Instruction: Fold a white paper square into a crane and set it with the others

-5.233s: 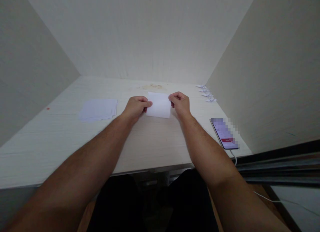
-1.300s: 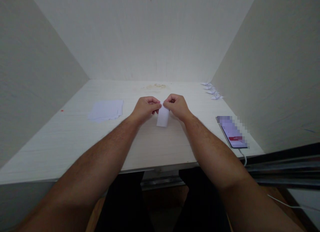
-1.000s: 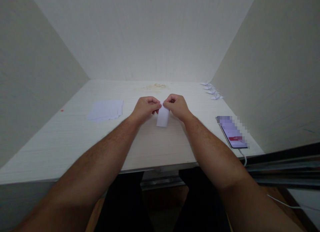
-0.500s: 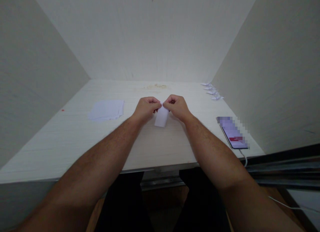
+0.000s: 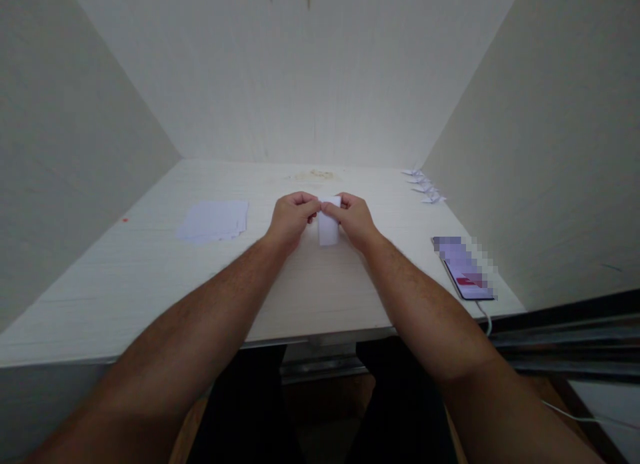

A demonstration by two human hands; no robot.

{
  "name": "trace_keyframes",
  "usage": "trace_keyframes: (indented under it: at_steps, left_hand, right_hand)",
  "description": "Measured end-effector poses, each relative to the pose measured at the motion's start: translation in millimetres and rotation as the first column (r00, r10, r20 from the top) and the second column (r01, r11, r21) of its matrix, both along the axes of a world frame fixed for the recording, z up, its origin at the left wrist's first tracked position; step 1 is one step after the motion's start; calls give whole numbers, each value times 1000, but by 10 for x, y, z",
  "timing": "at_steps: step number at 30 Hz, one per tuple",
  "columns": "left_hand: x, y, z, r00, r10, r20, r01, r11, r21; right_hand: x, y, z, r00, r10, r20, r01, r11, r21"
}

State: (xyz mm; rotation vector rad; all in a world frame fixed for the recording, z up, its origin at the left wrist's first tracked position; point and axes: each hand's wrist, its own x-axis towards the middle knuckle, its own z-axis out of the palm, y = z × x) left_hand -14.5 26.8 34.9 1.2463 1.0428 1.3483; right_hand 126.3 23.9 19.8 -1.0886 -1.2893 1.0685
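Both hands meet over the middle of the white table [image 5: 305, 297], holding a small folded piece of white paper [image 5: 329, 233]. My left hand [image 5: 294, 217] pinches the paper's left edge near its upper part, thumb against fingertips. Across from it, my right hand [image 5: 354, 219] grips the same paper, its thumb lying over the front face and its fingers behind. The paper is a narrow upright rectangle whose lower end hangs free below the thumbs. Fingers of the right hand are partly hidden behind it.
A stack of white paper sheets [image 5: 214, 219] lies to the left. Several small folded paper figures [image 5: 424, 186] line the far right edge. Nearer on the right lies a phone [image 5: 464, 267] with a white cable [image 5: 484, 317]. Walls enclose the table's back and sides.
The paper has turned from a slant to nearly upright, and its top now shows above the thumbs. My right thumb has slid left across its face.
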Motion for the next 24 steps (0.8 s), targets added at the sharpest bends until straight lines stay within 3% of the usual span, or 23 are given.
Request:
trace_keyframes:
  at_steps: [14, 24]
  left_hand:
    - [11, 20, -50, 996, 82, -31, -83, 996, -30]
    - [10, 10, -24, 996, 87, -29, -88, 995, -41]
  right_hand:
    - [-20, -1, -1, 985, -163, 53, 158, 984, 81]
    - [10, 14, -26, 989, -150, 12, 148, 983, 105]
